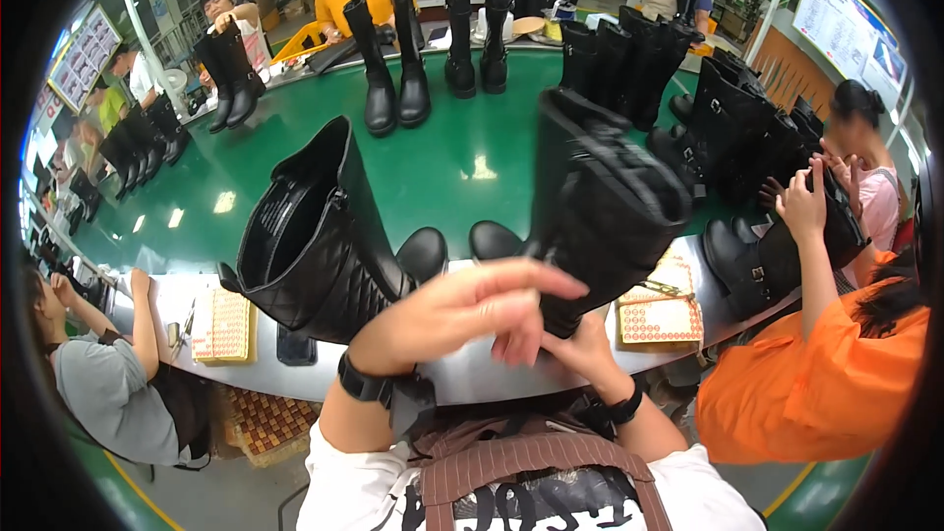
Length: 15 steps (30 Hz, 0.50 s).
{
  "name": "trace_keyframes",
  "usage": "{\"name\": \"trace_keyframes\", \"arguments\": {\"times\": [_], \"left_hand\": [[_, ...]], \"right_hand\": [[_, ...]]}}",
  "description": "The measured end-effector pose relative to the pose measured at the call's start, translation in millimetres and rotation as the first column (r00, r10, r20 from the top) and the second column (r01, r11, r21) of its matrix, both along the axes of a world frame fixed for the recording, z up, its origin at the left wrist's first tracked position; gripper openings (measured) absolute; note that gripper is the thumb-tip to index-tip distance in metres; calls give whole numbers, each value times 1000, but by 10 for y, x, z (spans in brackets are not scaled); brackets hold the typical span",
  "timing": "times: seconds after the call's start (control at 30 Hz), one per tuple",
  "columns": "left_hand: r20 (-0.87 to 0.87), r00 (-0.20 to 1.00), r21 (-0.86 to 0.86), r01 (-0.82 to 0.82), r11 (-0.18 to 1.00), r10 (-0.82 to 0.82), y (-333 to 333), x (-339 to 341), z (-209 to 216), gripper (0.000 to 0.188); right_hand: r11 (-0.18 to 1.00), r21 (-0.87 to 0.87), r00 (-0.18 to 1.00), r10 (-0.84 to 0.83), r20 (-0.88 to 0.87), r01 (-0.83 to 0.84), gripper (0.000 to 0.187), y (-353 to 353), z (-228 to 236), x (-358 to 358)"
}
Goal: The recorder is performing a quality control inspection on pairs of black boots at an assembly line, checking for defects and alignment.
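Note:
A black quilted boot (331,280) stands in front of me on the left, its wide shaft open at the top. Another black boot (612,221), with straps at its shaft, is on the right, smeared by motion. My right hand (587,346) grips this right boot low at its back; some fingers are hidden. Over the bench edge, my left hand (467,317) reaches across toward the same boot. Its fingers are stretched out, slightly blurred, with nothing seen in them. Two rounded boot toes point toward each other between the shafts.
A steel ledge (457,383) borders the green table (462,162). Sticker sheets (228,326) and a dark phone-like object (296,346) lie left; more stickers (661,310) lie right. Black boots (379,74) stand beyond. A person in orange (806,374) works at right, one in grey (118,388) sits left.

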<state>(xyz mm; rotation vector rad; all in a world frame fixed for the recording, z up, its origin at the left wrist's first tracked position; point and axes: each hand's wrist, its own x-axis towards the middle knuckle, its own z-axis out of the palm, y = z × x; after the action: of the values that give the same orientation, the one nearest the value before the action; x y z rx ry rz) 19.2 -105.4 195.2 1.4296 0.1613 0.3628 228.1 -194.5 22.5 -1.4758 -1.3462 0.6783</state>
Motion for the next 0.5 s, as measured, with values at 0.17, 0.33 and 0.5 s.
{"name": "trace_keyframes", "arguments": {"times": [0.17, 0.33, 0.5], "left_hand": [[-576, 791, 475, 117, 872, 207, -366, -912, -375, 37], [-516, 159, 663, -548, 510, 842, -584, -1222, -834, 45], [-297, 439, 311, -796, 520, 848, -173, -994, -1555, 59]], "right_hand": [[989, -16, 986, 144, -86, -145, 56, -49, 61, 149], [970, -77, 959, 214, -184, -231, 62, 67, 74, 244], [985, -75, 983, 148, -110, -157, 56, 81, 93, 61]]}}
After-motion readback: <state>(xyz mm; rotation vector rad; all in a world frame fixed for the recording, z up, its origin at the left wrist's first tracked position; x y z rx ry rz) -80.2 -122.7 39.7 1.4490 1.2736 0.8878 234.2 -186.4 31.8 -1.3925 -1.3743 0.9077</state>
